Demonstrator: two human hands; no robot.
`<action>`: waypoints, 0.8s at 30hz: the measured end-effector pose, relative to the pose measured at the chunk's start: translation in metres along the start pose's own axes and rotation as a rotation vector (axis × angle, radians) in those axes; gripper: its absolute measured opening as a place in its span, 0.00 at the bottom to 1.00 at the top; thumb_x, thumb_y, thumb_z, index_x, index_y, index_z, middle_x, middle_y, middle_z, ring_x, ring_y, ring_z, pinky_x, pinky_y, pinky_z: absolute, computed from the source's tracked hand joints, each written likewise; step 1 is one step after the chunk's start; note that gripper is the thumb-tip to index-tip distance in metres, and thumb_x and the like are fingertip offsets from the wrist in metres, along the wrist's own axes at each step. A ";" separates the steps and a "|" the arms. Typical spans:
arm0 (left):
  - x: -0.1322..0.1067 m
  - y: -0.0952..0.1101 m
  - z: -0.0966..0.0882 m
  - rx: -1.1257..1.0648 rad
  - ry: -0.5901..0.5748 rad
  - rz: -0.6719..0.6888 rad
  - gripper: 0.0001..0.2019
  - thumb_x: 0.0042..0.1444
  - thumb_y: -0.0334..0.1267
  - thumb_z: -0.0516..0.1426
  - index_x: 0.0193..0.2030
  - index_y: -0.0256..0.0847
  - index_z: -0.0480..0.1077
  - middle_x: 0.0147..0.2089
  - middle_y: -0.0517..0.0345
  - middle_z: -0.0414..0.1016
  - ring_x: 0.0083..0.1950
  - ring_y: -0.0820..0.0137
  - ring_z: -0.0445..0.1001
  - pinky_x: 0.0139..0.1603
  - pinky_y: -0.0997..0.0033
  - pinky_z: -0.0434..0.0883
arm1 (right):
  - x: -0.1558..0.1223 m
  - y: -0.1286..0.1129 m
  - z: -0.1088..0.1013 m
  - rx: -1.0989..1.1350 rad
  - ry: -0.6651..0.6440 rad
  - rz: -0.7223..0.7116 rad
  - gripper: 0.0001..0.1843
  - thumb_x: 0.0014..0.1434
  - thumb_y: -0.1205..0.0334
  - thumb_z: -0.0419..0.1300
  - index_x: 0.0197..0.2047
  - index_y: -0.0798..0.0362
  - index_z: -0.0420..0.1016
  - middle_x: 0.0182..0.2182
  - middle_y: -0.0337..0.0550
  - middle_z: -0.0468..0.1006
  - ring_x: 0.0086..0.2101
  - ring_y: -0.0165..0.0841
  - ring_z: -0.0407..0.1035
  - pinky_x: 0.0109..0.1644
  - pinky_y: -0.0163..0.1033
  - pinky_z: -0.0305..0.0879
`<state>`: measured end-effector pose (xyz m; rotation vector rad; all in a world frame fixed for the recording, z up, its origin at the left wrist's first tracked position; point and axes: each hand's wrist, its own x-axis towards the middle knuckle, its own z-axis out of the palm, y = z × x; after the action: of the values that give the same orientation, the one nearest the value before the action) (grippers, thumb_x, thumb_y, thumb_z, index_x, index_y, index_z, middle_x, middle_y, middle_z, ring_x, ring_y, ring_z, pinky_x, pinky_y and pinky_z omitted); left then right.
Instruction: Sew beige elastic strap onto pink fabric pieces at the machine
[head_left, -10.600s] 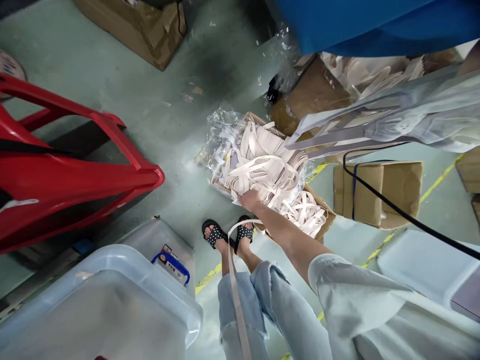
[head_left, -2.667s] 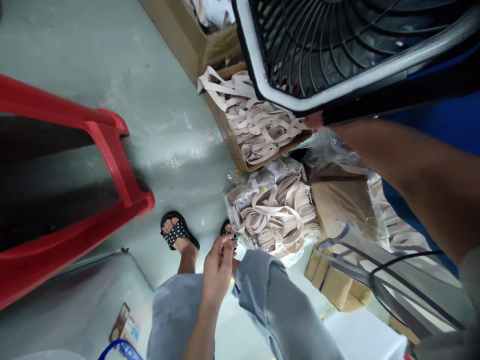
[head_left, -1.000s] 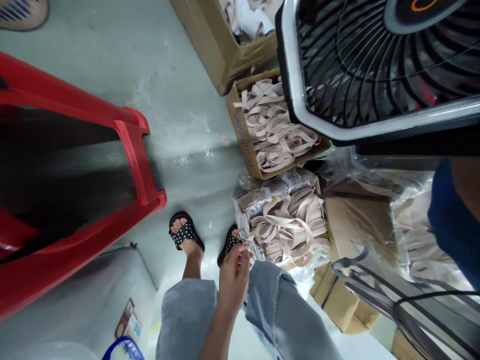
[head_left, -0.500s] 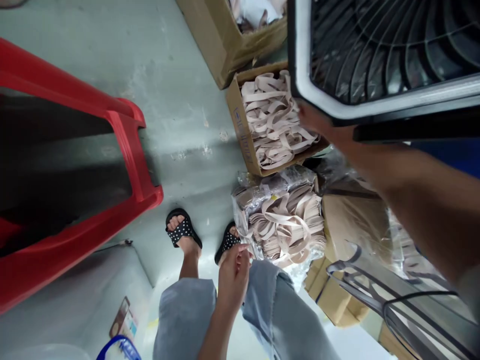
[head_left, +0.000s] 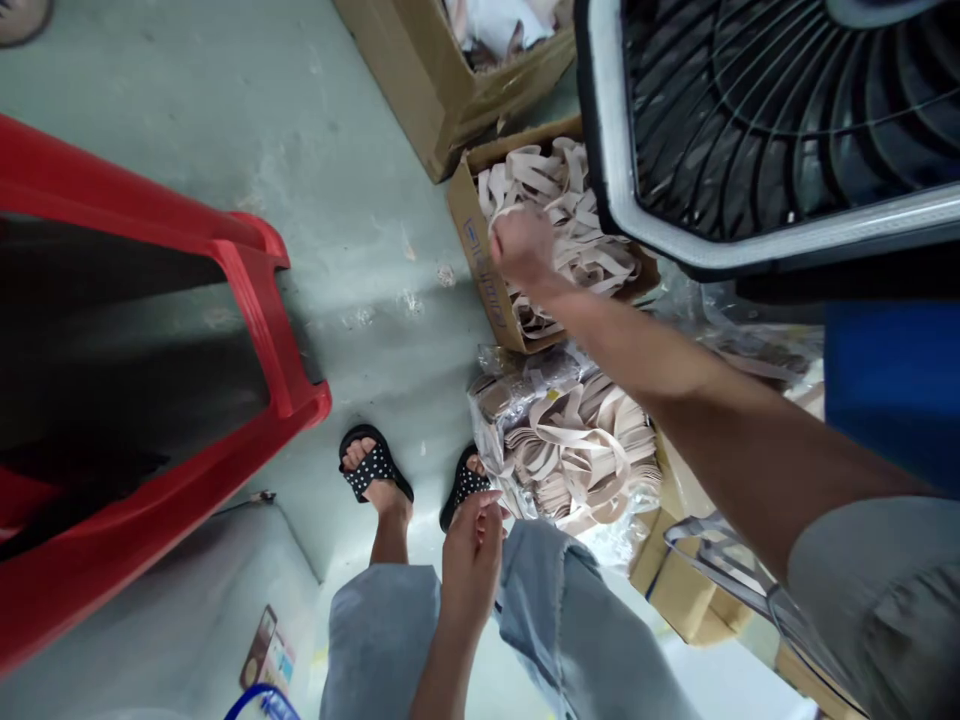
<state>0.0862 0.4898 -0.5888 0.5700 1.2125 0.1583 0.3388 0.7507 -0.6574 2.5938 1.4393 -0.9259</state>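
Note:
My right hand [head_left: 523, 245] is closed in a fist over the open cardboard box [head_left: 480, 265] of loose beige fabric straps [head_left: 600, 265]. Its fingers are blurred, and whatever they may grip cannot be made out. Above my lap, my left hand [head_left: 472, 560] has its fingers curled in, with nothing visible in them. Just right of that hand, a clear plastic bag [head_left: 491, 430] holds a stacked bundle of beige straps [head_left: 581, 450], a few looped loosely on top.
A fan [head_left: 750, 130] stands at the upper right, close to my right arm. A larger carton [head_left: 420, 90] is beyond the strap box. To the left is a red plastic stool [head_left: 259, 310]. Another small cardboard box [head_left: 686, 590] lies by my knee.
My right hand has come out from beside the fan's edge and moved left over the strap box. My left hand keeps its curled pose. The view has shifted slightly.

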 end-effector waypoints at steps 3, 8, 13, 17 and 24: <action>0.001 -0.005 0.000 0.003 -0.011 0.001 0.21 0.63 0.55 0.52 0.47 0.40 0.73 0.39 0.51 0.77 0.35 0.69 0.76 0.41 0.68 0.75 | -0.027 0.008 0.021 -0.129 0.009 -0.065 0.15 0.71 0.60 0.52 0.54 0.60 0.71 0.50 0.49 0.73 0.51 0.36 0.69 0.58 0.52 0.64; 0.001 -0.010 -0.004 0.001 -0.083 -0.040 0.23 0.61 0.57 0.53 0.48 0.39 0.73 0.40 0.49 0.77 0.39 0.68 0.77 0.41 0.69 0.76 | -0.056 0.020 0.038 -0.187 -0.082 -0.135 0.14 0.69 0.58 0.56 0.52 0.57 0.71 0.42 0.44 0.76 0.41 0.35 0.73 0.48 0.48 0.69; 0.001 -0.011 -0.008 0.018 -0.117 -0.055 0.23 0.62 0.57 0.53 0.49 0.39 0.73 0.42 0.49 0.78 0.40 0.67 0.78 0.42 0.69 0.76 | -0.073 0.015 0.035 -0.102 -0.212 -0.196 0.10 0.69 0.70 0.48 0.44 0.58 0.70 0.32 0.39 0.78 0.32 0.29 0.70 0.41 0.34 0.64; 0.002 -0.015 -0.008 -0.007 -0.097 -0.048 0.23 0.61 0.57 0.54 0.49 0.39 0.73 0.42 0.49 0.79 0.39 0.67 0.79 0.40 0.69 0.76 | -0.099 0.006 0.032 -0.033 -0.230 -0.216 0.14 0.71 0.69 0.43 0.45 0.59 0.69 0.31 0.41 0.78 0.37 0.31 0.71 0.46 0.32 0.61; 0.002 -0.021 -0.005 -0.011 -0.093 -0.063 0.23 0.60 0.57 0.55 0.47 0.39 0.73 0.38 0.50 0.79 0.35 0.68 0.78 0.36 0.70 0.76 | -0.130 0.016 0.041 -0.035 -0.305 -0.197 0.18 0.72 0.65 0.38 0.56 0.56 0.64 0.36 0.41 0.79 0.40 0.32 0.71 0.46 0.32 0.60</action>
<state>0.0788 0.4748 -0.6018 0.5231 1.1373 0.0847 0.2808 0.6300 -0.6282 2.1935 1.6218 -1.2411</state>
